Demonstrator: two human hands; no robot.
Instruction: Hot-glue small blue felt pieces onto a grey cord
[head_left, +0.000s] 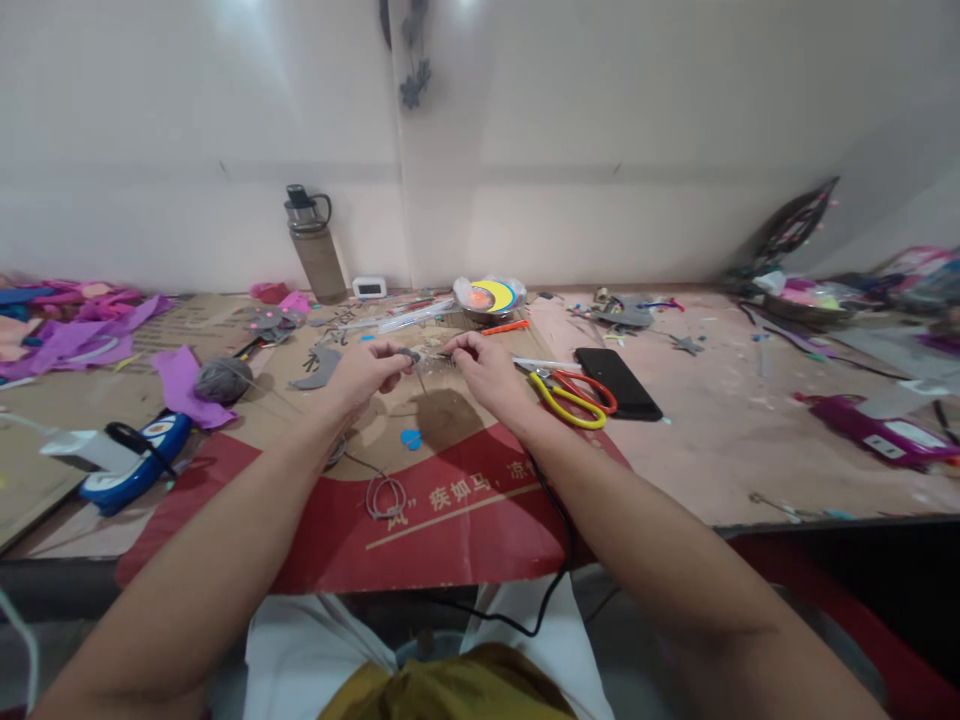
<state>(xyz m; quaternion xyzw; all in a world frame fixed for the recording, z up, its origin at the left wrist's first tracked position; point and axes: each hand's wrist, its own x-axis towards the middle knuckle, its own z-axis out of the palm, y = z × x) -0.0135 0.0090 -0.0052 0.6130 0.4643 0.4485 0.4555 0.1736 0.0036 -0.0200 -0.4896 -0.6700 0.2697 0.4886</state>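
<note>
Small grey wire-like piece (415, 357), detail unclear, is pinched between the fingertips of the closed left hand (366, 372) and closed right hand (486, 368), above the brown-and-red cardboard sheet (450, 520), near yellow-handled scissors (570, 400).

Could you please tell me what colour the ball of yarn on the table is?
Grey; the yarn ball shows best in the head view.

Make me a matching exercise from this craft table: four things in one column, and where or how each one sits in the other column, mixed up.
1. small grey piece
2. yarn ball
3. phone
4. water bottle

A. upright by the wall
B. pinched between left hand and right hand
C. flat, beside the scissors
D. next to purple cloth

Pairs: 1-B, 2-D, 3-C, 4-A
</note>
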